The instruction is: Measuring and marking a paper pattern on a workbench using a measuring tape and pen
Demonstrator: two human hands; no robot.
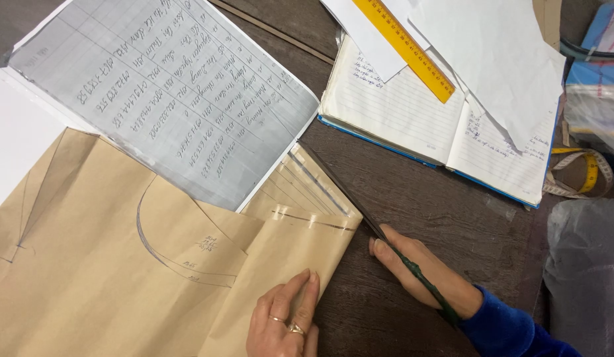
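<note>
**Two hands, one long blade at the paper's edge**

While the left hand (284,324) lies flat and open on the brown paper (108,277), fingers spread and gripping nothing, the right hand (423,271) is closed around a pair of long dark scissors (360,208). Its thumb lies along the handle, and the blades run up and left along the right edge of the paper, touching it.

One brown sheet fills the near left, folded over itself, with one curved pencil line drawn on it. Its right corner shows several stacked fold edges. One grey lined sheet (181,86) covered in handwriting overlaps the far edge of the brown paper. One open notebook (413,112) lies far right, with loose white sheets (492,59) and one yellow ruler (406,46) on top. One tape measure (581,175) curls at the right edge, beside clear plastic bags (585,277).

Bare dark table (426,198) lies between the brown paper and the notebook, a clear strip around the right hand. The near right is hemmed by plastic.
</note>
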